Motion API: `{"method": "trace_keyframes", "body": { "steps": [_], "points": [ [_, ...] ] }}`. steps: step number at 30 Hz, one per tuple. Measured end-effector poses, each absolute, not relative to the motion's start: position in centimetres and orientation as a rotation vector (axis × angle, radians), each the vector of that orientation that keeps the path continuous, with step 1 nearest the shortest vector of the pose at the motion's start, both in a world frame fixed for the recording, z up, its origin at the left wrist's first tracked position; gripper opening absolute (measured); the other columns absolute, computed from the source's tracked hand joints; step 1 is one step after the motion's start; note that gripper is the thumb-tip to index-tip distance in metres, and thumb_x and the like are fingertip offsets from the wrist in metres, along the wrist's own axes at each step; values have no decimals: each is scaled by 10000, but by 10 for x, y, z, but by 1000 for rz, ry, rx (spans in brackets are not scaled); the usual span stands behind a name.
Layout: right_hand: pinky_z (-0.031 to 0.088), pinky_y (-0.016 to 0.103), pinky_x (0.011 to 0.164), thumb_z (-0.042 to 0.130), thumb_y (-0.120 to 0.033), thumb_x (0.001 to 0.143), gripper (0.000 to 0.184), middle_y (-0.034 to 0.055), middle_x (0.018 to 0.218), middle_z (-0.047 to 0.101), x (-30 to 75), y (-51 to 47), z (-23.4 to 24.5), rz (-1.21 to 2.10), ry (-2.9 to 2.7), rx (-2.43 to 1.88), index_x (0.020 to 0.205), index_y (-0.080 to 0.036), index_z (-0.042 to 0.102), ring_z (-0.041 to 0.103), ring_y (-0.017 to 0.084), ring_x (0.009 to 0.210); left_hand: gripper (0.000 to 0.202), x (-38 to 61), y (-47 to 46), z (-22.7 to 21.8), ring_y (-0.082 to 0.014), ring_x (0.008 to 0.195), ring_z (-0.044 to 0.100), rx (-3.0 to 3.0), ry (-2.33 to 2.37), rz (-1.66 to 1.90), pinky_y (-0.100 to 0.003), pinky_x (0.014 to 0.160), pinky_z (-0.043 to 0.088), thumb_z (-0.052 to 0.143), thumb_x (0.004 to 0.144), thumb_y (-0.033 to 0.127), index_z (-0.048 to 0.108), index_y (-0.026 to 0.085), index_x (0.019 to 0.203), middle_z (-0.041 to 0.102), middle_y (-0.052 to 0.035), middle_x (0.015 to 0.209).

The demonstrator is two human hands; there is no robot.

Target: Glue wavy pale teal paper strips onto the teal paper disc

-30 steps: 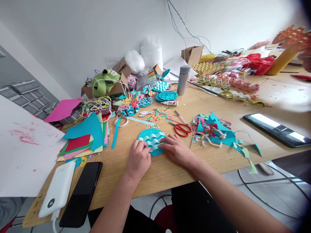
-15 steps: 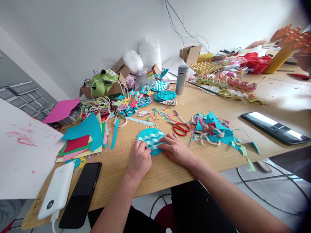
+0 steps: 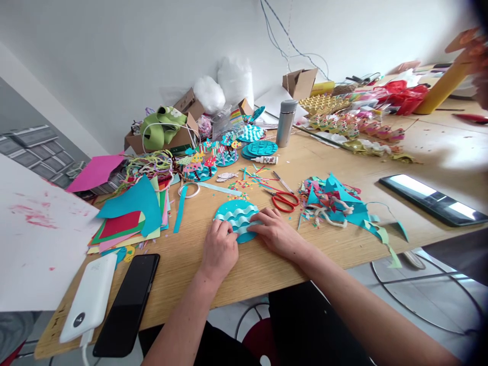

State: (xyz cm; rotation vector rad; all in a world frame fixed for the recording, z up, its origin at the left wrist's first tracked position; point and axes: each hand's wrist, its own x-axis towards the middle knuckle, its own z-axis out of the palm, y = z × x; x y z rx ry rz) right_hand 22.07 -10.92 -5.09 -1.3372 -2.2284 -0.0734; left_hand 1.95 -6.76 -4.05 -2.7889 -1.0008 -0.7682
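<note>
A round teal paper disc with light-blue wavy strips [image 3: 237,216] lies flat on the wooden table [image 3: 267,264] in front of me. My left hand [image 3: 219,249] rests at its near left edge, fingers curled and pinching a wavy strip. My right hand [image 3: 276,234] presses on the disc's near right edge, fingertips bent down on the strips. Red-handled scissors [image 3: 284,200] lie just beyond my right hand. A small glue bottle [image 3: 266,160] lies farther back.
Stacked coloured paper sheets [image 3: 131,218] sit left, a white power bank [image 3: 89,300] and black phone [image 3: 127,304] near the front edge. Paper scraps [image 3: 339,206] pile right, beside a dark tablet [image 3: 434,199]. Finished discs, a grey flask [image 3: 285,123] and boxes crowd the back. Another person's hand [image 3: 478,61] is far right.
My hands stay on the wavy disc, with fingers shifting slightly along the strips. The other person's hand and orange paper piece at far right have moved up.
</note>
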Motion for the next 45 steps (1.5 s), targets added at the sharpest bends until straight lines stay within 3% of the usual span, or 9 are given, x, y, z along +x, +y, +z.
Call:
{"method": "trace_keyframes", "body": {
  "steps": [45],
  "points": [
    [326,397,894,510,-73,855,289,77,1059,630,217,-111,-46,-43,-2241,-1375,997,-232,705,444,224,1011,237,19,-67,-39,-221,850,475,-2798,-981,-749,-373,776,462,524,808,46,705,186,746,594,-74,819]
  ]
}}
